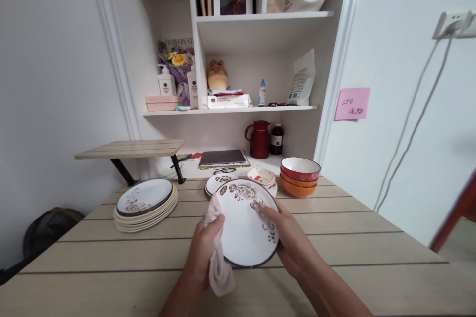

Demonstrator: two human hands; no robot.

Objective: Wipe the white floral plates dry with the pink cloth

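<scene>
A white plate (241, 230) with a dark rim and brown flower pattern is held up, tilted toward me, above the table. My right hand (292, 235) grips its right edge, thumb on the face and fingers behind. At the left edge my left hand (206, 242) is closed on a pale pink cloth (220, 270), pinching it against the plate's rim. Part of the cloth hangs below the hand. Behind the held plate lie smaller matching plates (213, 183), partly hidden by it.
On the left stands a stack of plates (147, 200) beside a small raised wooden shelf (130, 148). Stacked bowls (299, 178) and small patterned dishes (261, 176) are at the back right. A laptop (225, 157), glasses (224, 171) and red jug (259, 139) sit behind the slatted table (353, 237).
</scene>
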